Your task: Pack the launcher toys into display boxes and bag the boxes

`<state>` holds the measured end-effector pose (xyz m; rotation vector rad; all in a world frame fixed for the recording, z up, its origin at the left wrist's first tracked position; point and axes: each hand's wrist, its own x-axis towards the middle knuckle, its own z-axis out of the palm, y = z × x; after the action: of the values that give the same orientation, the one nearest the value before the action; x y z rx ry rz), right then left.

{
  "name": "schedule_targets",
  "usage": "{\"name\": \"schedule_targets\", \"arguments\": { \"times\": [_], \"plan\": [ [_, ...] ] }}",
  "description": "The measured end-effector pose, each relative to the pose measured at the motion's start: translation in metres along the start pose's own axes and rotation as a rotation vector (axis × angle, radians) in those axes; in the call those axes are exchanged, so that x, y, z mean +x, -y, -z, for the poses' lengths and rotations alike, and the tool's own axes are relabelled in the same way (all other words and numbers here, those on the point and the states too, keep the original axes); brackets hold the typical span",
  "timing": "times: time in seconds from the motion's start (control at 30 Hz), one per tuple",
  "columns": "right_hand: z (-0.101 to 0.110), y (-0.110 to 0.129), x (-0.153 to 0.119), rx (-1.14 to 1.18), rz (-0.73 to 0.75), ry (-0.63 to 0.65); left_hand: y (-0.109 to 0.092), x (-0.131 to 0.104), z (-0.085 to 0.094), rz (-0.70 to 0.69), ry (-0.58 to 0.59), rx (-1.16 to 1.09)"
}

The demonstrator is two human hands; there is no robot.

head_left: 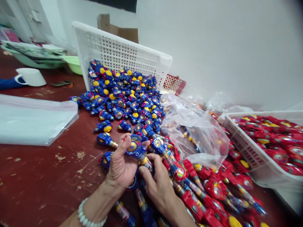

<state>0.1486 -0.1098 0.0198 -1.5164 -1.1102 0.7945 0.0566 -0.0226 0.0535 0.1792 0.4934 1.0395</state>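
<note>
In the head view, my left hand (123, 164) is closed around a blue plastic toy (136, 145) with a round gold-and-blue disc on its face. My right hand (157, 184) pinches the short printed tube (146, 162) at the toy's lower end. Both hands are over the table, the toy tilted between them. Close by lie finished-looking blue toys with long tubes, one (159, 143) just right of my hands. Beneath my wrists more printed tubes (123, 212) are partly hidden. Several red toys (214, 189) with similar tubes lie at my right.
A tipped white basket (123, 47) spills a heap of blue toy heads (132, 101). A clear plastic bag (196, 132) stands at the right, beside a white basket (246, 148) of red toys. Plastic sheets (35, 121), a white mug (32, 77) and a phone (62, 84) lie left.
</note>
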Motion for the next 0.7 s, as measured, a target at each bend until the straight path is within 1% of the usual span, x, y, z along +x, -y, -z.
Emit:
{"name": "schedule_targets", "arguments": {
  "times": [0.03,0.07,0.1,0.13,0.2,0.23,0.27,0.3,0.33,0.4,0.43,0.47,0.5,0.57,0.6,0.63,0.67,0.7],
  "plan": [
    [-0.002,-0.002,-0.002,-0.123,0.106,-0.087,0.0,0.001,0.0,0.014,0.008,0.0],
    [-0.003,-0.002,-0.004,-0.167,0.146,-0.124,0.0,0.002,-0.001,0.023,0.016,-0.003],
    [-0.002,-0.001,-0.004,-0.122,0.109,-0.092,-0.001,0.002,-0.001,0.031,0.022,-0.007],
    [0.0,0.001,-0.004,-0.002,0.013,0.003,-0.001,0.002,-0.001,0.043,0.027,-0.01],
    [0.007,0.008,-0.001,0.326,-0.254,0.286,-0.002,0.003,-0.001,0.07,0.04,-0.008],
    [0.01,0.012,0.001,0.447,-0.35,0.391,-0.003,0.004,-0.001,0.076,0.05,-0.006],
    [0.012,0.014,0.002,0.488,-0.383,0.431,-0.004,0.005,-0.001,0.078,0.065,-0.008],
    [0.013,0.015,0.003,0.433,-0.349,0.397,-0.004,0.006,0.0,0.072,0.085,-0.014],
    [0.013,0.016,0.003,0.303,-0.261,0.292,-0.004,0.007,0.0,0.063,0.103,-0.019],
    [0.009,0.014,0.002,-0.018,-0.042,0.026,-0.004,0.01,0.002,0.06,0.134,-0.03],
    [0.007,0.013,0.001,-0.106,0.022,-0.047,-0.003,0.012,0.003,0.068,0.142,-0.036],
    [0.005,0.012,0.001,-0.105,0.022,-0.052,-0.003,0.013,0.004,0.077,0.147,-0.046],
    [0.004,0.012,0.001,-0.015,-0.038,0.011,-0.003,0.014,0.005,0.082,0.149,-0.057],
    [0.004,0.013,0.003,0.277,-0.255,0.245,-0.004,0.015,0.006,0.081,0.154,-0.08],
    [0.005,0.013,0.005,0.382,-0.333,0.322,-0.005,0.015,0.006,0.079,0.156,-0.084],
    [0.006,0.014,0.007,0.407,-0.347,0.338,-0.005,0.016,0.005,0.081,0.154,-0.082],
    [0.007,0.014,0.008,0.343,-0.293,0.294,-0.006,0.016,0.004,0.087,0.148,-0.077],
    [0.007,0.013,0.009,0.216,-0.186,0.199,-0.007,0.017,0.004,0.097,0.138,-0.071]
  ]
}}
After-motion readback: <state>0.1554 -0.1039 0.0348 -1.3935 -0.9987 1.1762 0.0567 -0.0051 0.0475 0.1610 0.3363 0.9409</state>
